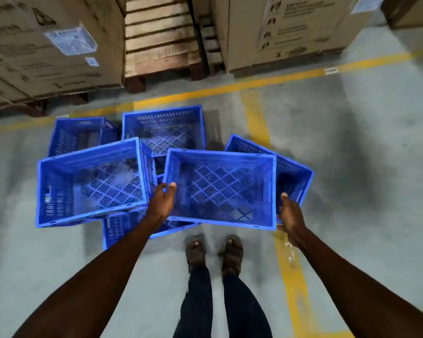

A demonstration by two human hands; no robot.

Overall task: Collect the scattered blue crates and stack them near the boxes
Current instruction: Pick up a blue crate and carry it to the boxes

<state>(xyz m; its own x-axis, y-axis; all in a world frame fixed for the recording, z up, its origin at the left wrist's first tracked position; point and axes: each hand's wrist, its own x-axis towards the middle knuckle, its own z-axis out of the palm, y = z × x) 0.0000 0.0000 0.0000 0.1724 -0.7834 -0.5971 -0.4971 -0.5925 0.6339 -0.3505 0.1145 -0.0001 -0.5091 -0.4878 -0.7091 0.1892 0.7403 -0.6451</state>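
Observation:
I hold one blue crate [220,189] level above the floor, open side up. My left hand [163,202] grips its left wall with the thumb over the rim. My right hand [289,215] clasps its right wall near the front corner. Beneath and around it lie several more blue crates. One [91,181] sits tilted at the left, one [164,128] behind the middle, one [80,135] at the back left. One [294,172] is partly hidden on the right, and one [122,228] lies underneath.
Large cardboard boxes stand at the back left [47,45] and back right [291,28], with a stack of wooden pallets [159,37] between them. Yellow floor lines [254,81] run in front of the boxes and down the right. My sandalled feet [215,250] stand just behind the crates.

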